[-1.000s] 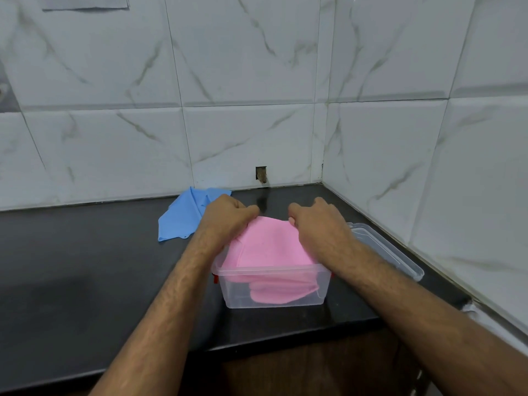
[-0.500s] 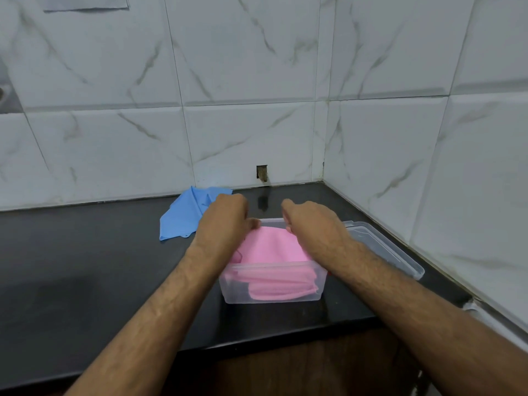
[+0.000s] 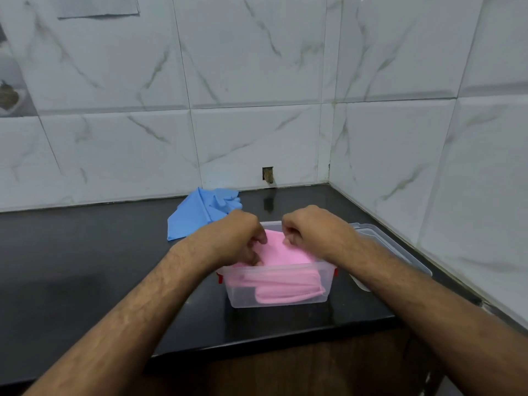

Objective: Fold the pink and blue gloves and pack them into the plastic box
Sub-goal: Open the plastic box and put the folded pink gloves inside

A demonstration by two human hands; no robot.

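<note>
A folded pink glove (image 3: 285, 252) lies inside the clear plastic box (image 3: 278, 298) on the black counter, its top bulging a little above the rim. My left hand (image 3: 237, 238) is on the glove's left side with fingers curled into it. My right hand (image 3: 311, 230) has curled fingers on the glove's far right part. The blue glove (image 3: 200, 214) lies flat on the counter behind and left of the box, partly hidden by my left hand.
The box's clear lid (image 3: 394, 250) lies on the counter to the right of the box, close to the tiled side wall. The black counter (image 3: 85, 267) ends in a front edge just before the box. A small hole (image 3: 268, 174) marks the back wall.
The pink glove has sunk deeper into the box under both hands. My hands have drawn closer together over it, and more of the blue glove's fingers now show.
</note>
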